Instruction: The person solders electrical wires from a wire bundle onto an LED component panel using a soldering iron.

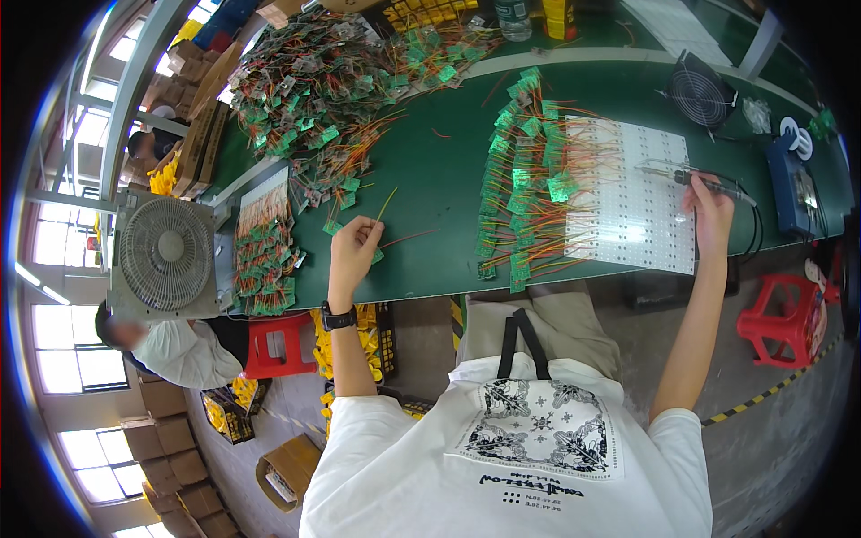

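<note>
At the white board [641,215], right fingers [698,191] seemingly pinch a soldering iron [722,186].

On my feed I see a grey fan [168,245] at left, a bottle [514,19] beside a yellow can [559,18], a red stool [777,319] at right and a carton [292,455] on the floor [762,444].

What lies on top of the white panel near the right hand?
Red and yellow wires from the green boards cross the left part of the white panel. What they cover underneath cannot be seen.
</note>
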### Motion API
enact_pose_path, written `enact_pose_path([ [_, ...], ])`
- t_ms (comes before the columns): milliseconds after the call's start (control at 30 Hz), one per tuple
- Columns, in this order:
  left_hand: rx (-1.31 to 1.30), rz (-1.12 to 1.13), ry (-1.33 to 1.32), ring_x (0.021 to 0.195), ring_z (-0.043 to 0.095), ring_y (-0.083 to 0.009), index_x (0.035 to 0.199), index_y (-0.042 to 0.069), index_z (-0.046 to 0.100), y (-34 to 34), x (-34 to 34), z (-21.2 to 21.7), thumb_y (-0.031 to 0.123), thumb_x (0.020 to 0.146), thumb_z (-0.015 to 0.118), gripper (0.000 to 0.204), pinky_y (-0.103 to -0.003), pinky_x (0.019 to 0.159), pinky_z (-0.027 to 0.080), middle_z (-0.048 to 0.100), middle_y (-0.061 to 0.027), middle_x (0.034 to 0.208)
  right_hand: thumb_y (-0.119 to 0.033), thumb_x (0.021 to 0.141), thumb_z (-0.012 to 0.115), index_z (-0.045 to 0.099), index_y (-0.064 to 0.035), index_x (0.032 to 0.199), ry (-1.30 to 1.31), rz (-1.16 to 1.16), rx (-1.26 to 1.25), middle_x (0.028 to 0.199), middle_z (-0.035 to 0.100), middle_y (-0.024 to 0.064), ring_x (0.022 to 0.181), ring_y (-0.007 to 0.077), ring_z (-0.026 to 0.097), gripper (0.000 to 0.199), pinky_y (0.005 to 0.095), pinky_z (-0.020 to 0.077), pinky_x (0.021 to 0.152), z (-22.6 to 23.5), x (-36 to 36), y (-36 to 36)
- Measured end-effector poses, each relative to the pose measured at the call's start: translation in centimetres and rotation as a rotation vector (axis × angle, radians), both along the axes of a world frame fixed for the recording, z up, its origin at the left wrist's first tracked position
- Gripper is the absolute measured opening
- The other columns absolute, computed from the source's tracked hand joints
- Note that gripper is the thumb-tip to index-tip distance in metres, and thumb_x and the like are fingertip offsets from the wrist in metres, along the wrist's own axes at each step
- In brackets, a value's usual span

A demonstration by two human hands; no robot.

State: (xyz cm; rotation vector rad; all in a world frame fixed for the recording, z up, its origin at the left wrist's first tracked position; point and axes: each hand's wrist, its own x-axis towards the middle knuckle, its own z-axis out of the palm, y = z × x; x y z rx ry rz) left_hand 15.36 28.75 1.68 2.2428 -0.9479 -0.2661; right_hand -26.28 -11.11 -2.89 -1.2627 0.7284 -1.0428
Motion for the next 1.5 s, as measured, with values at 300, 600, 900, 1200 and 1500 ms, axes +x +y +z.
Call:
enact_pose_path([
  [300, -0.262, -0.169, -0.099, 0.071, 0.062, -0.0131, 0.104, -0.004, 0.064, -5.2, -4.2, 1.4, 0.01, 0.099, 0.05, 0.021, -0.026, 0.065, 0.048, 0.066, -0.0071, 0.077, -0.011, 0.09, 0.067, 0.064, 0.0039, 0.102, -0.035, -0.015, 0.007, 0.071, 0.062, 0.0064, 0.056, 0.0123, 0.057, 0.019, 0.0231, 0.0416, 0.052, 0.7, 0.3, 0.6],
  [600, -0.33, -0.498, 0.273, 0.05, 0.049, -0.0029, 0.096, -0.002, 0.066, -16.2, -13.8, 4.1, 0.008, 0.099, 0.051, 0.018, -0.021, 0.045, 0.039, 0.055, 0.0008, 0.061, -0.012, 0.09, 0.067, 0.063, 0.0028, 0.1, -0.012, -0.028, 0.006, 0.072, 0.063, 0.0064, 0.057, 0.0121, 0.058, 0.019, 0.0232, 0.042, 0.052, 0.6, 0.4, 0.4],
  [900, -0.253, -0.808, -0.132, 0.063, 0.064, -0.0333, 0.106, -0.001, 0.059, -24.6, -17.4, 0.7, 0.012, 0.095, 0.052, 0.018, -0.042, 0.06, 0.05, 0.065, -0.0161, 0.076, -0.013, 0.089, 0.069, 0.064, 0.0021, 0.098, -0.009, 0.01, 0.049, 0.072, 0.064, 0.0069, 0.058, 0.0139, 0.06, 0.018, 0.0247, 0.0454, 0.053, 1.2, 0.2, 0.0],
  [1200, -0.299, -0.74, -0.306, 0.061, 0.063, -0.0301, 0.087, 0.006, 0.073, -25.5, -18.0, -1.0, 0.015, 0.083, 0.066, 0.011, -0.039, 0.055, 0.049, 0.065, -0.0101, 0.074, -0.009, 0.089, 0.068, 0.064, 0.0049, 0.099, 0.052, 0.031, -0.025, 0.075, 0.066, 0.0099, 0.061, 0.015, 0.063, 0.018, 0.0252, 0.0485, 0.055, 0.7, -0.2, 0.3],
  [1500, -0.327, -0.711, -0.278, 0.058, 0.063, -0.0242, 0.084, 0.005, 0.073, -25.5, -17.8, -1.5, 0.01, 0.079, 0.069, 0.008, -0.033, 0.053, 0.049, 0.065, -0.0067, 0.072, -0.006, 0.088, 0.068, 0.063, 0.0061, 0.102, 0.081, 0.069, -0.029, 0.076, 0.067, 0.0113, 0.062, 0.0161, 0.064, 0.019, 0.0259, 0.0501, 0.057, 0.9, -0.1, 0.7],
])
